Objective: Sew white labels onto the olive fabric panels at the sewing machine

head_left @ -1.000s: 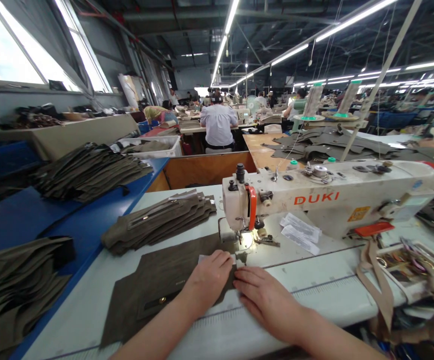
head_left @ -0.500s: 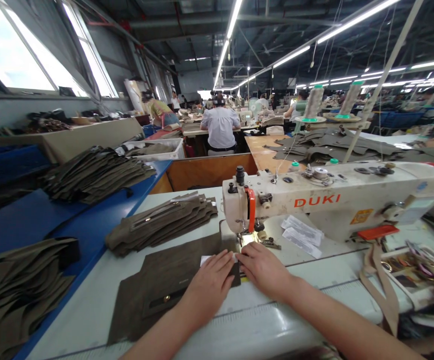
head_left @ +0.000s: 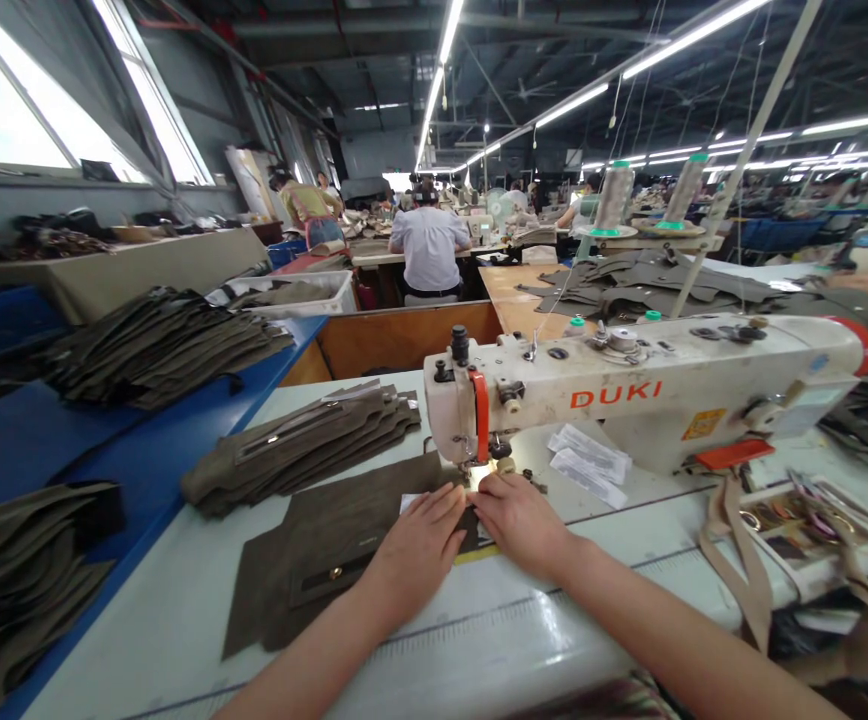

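Note:
Dark olive fabric (head_left: 329, 530) with a zip and a small gold pull lies flat left of the sewing machine (head_left: 614, 385), its right edge near the lit needle area. My left hand (head_left: 423, 545) rests flat on it, fingers stretched out, over a white label (head_left: 407, 502) that partly shows. Close by on the right, my right hand (head_left: 520, 525) presses at the fabric's edge just before the presser foot, fingers bent together. What its fingertips grip, if anything, is hidden.
Stacked olive pieces (head_left: 306, 445) lie behind the fabric. More piles (head_left: 164, 345) sit on the blue table (head_left: 134, 450) at left. White labels (head_left: 591, 465) lie under the machine arm. A parts tray (head_left: 816, 530) with straps stands right. A seated person (head_left: 431, 250) works ahead.
The view has shifted slightly. The fabric has moved a little toward the needle, with both hands still on it. A person at the back left has straightened up.

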Tool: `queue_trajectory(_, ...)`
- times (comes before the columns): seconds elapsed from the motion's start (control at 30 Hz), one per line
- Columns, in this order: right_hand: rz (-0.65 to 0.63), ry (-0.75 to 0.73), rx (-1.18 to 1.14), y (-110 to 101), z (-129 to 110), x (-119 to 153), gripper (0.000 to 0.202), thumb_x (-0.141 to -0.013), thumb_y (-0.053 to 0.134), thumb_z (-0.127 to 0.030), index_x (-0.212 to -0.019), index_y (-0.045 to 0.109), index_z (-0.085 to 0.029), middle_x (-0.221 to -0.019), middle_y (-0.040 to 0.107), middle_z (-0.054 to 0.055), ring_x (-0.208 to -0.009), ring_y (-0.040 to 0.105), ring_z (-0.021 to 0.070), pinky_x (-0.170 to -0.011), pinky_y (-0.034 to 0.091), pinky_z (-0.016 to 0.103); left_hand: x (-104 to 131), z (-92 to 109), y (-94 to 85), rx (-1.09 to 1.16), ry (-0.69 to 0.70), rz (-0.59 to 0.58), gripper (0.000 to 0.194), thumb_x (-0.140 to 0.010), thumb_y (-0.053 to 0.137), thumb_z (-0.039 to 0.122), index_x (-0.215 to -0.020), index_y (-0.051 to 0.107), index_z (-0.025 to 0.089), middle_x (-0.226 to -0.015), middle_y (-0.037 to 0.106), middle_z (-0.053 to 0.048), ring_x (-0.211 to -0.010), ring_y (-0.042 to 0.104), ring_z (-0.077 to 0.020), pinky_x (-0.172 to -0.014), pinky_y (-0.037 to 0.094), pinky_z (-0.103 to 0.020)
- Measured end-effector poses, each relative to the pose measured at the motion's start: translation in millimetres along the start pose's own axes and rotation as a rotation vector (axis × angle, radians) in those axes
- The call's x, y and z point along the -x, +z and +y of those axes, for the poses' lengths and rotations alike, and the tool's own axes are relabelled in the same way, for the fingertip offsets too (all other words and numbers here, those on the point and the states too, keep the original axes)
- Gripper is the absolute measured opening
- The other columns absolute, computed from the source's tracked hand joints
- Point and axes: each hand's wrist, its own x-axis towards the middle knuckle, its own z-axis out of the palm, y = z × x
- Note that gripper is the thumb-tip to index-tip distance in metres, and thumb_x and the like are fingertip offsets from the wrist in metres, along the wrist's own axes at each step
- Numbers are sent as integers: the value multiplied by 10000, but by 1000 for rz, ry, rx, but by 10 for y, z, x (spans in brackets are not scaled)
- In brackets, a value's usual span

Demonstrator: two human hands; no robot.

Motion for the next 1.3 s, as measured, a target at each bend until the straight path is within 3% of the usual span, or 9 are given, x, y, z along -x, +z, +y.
queue_trajectory(0.23,24,15,2,15,12,21,191,-962,470,-156,-991,659,-153,-916,627,76,-857,547,202,-823,420,335,-35,-9,11,30,-17,3,373,-936,442,194,-1298,532,175,-1316,603,-105,-1239,538,-226,-1027,453,-417)
queue_trajectory(1.3,50,56,22,25,-15,22,170,-957,500,-164,-929,668,-162,-874,635,65,-850,533,201,-783,397,314,-188,-94,-4,-1,-30,17,318,-947,436,213,-1234,563,165,-1272,629,-121,-1224,550,-253,-1007,458,-449)
